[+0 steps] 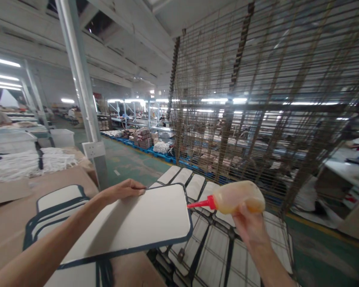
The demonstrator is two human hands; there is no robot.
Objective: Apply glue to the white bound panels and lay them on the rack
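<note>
Two bare hands work over a pale, round-cornered panel (pixel 146 223) with a dark blue border, held tilted above the brown work surface (pixel 131 269), its right end reaching out past that surface's edge. The left hand (pixel 128 192) grasps the panel by its far long edge, the forearm crossing above the panel's left part and casting a shadow on its face. The right hand (pixel 247 223) is wrapped from below around a squeeze bottle (pixel 238 196) of amber liquid, lying nearly level just beyond the panel's right end. The bottle's red nozzle (pixel 201 203) points left, its tip at the border of that short edge; whether it touches, I cannot tell. Under the bottle and right forearm, rows of similar panels (pixel 212 247) lie on a wire rack, dark gaps running between their edges, and air separates the bottle from them. More bordered panels (pixel 61 198) are piled on the left, partly beneath the held one, so that side is crowded. Beyond, a tall wire grid (pixel 257 79) leans up on the right, and a metal post (pixel 80 71) stands on the left; between them the green floor (pixel 124 163) runs as an open aisle to blue pallets (pixel 155 152) loaded with bundles.
</note>
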